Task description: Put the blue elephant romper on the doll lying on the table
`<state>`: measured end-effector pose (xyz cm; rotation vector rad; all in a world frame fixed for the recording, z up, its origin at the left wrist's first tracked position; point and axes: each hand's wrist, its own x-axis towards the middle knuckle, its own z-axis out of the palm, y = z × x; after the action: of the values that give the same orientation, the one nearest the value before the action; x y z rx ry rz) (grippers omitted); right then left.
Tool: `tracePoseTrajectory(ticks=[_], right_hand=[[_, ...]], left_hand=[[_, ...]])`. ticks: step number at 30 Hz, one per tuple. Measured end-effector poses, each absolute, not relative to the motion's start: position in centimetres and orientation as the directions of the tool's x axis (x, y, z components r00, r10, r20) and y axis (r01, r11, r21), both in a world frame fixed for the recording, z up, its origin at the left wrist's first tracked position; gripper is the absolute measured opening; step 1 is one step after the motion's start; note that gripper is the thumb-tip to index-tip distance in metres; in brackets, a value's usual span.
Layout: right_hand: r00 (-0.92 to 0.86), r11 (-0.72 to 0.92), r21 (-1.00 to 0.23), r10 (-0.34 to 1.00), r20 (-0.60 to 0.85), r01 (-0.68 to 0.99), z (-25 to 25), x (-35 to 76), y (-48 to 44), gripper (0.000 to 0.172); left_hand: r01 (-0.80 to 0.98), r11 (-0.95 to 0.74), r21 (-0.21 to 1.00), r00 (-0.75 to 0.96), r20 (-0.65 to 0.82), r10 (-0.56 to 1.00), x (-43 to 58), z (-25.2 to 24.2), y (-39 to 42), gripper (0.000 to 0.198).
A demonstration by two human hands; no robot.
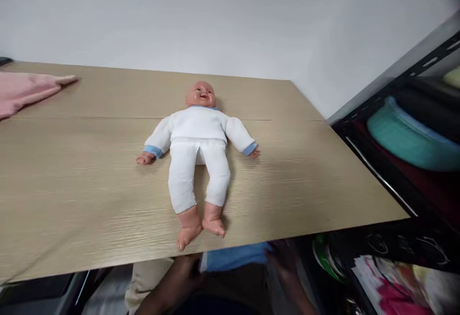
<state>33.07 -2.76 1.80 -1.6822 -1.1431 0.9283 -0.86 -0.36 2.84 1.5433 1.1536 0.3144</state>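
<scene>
Below the table's front edge, a piece of blue cloth (237, 257) with a white end stretches between my hands. My left hand (189, 268) is closed on its left end, partly covered by the table edge. At the other end my right hand (282, 260) grips the cloth, dark and blurred. On the table lies a baby doll (199, 152) on its back, head toward the wall and feet near the front edge. It wears a white top and white trousers with blue cuffs and collar. Neither hand touches the doll.
Pink cloth (28, 89) lies on the wooden table (108, 219) at the far left. To the right stands a dark metal shelf (377, 171) holding a teal rounded item (413, 135). Lower right are a green round object (327, 260) and mixed papers and fabric (391, 281).
</scene>
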Motion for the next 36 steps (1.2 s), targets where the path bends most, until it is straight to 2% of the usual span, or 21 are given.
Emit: tracePoseTrajectory(ticks=[2,4,6,7,9,12,15,18,21,24,28,30,32,34,36], right_hand=[[0.116,-0.221,-0.881,0.975,-0.190,0.419,2.7,32.4,-3.1,0.039],[-0.078,-0.233,-0.758,0.934,-0.349,0.609,3.6,32.2,-3.5,0.045],[-0.116,-0.242,-0.651,0.882,-0.456,0.720,4.1,32.4,-4.0,0.044],[-0.076,-0.263,-0.640,0.889,-0.451,0.722,4.0,32.5,-4.3,0.042],[0.000,-0.287,-0.669,0.919,-0.395,0.686,3.2,32.8,-5.0,0.041],[0.072,-0.289,-0.714,0.945,-0.318,0.638,1.5,32.8,-5.9,0.040],[0.109,-0.254,-0.760,0.966,-0.236,0.598,1.2,32.2,-6.5,0.035],[-0.037,-0.040,-0.801,0.996,-0.078,0.597,3.3,31.0,-6.7,0.017],[-0.295,0.261,-0.773,0.950,0.101,0.579,6.6,29.1,-6.5,0.032],[-0.372,0.455,-0.678,0.886,0.278,0.578,9.6,27.4,-5.7,0.032],[-0.435,0.588,-0.555,0.809,0.396,0.588,13.5,26.9,-4.5,0.040],[-0.380,0.555,-0.596,0.832,0.404,0.580,15.4,27.4,-4.1,0.044],[-0.324,0.475,-0.697,0.879,0.349,0.537,16.6,27.9,-3.8,0.036],[-0.332,0.406,-0.782,0.904,0.269,0.473,16.8,28.2,-3.6,0.026],[-0.428,0.402,-0.825,0.876,0.221,0.397,15.8,28.1,-3.4,0.030]], left_hand=[[0.511,0.079,0.856,0.518,-0.380,0.766,-1.9,4.1,-0.9,0.041],[0.594,0.076,0.801,0.482,-0.430,0.763,-3.5,4.5,-1.6,0.026],[0.684,0.081,0.725,0.411,-0.475,0.778,-5.2,4.1,-2.3,0.026],[0.712,0.080,0.697,0.384,-0.482,0.788,-5.9,3.7,-2.5,0.030],[0.731,0.075,0.678,0.343,-0.461,0.818,-6.8,2.7,-2.7,0.040],[0.694,0.048,0.718,0.305,-0.353,0.885,-5.7,1.9,-1.8,0.054],[0.637,0.006,0.771,0.367,-0.310,0.877,-2.3,2.5,-0.2,0.065],[0.523,0.000,0.852,0.563,-0.346,0.751,1.6,4.3,1.7,0.072],[0.321,0.094,0.942,0.791,-0.321,0.521,4.1,6.1,3.1,0.091],[0.237,0.259,0.936,0.863,-0.325,0.386,4.7,7.2,3.2,0.092],[0.182,0.324,0.928,0.783,-0.336,0.524,3.1,7.8,1.0,0.059],[0.130,0.396,0.909,0.692,-0.370,0.620,1.7,8.3,-0.5,0.057],[0.073,0.428,0.901,0.575,-0.389,0.720,0.4,9.2,-1.7,0.059],[0.005,0.341,0.940,0.496,-0.298,0.815,-0.4,10.3,-2.4,0.053],[-0.096,0.109,0.989,0.497,-0.048,0.867,-0.4,11.3,-2.8,0.041]])
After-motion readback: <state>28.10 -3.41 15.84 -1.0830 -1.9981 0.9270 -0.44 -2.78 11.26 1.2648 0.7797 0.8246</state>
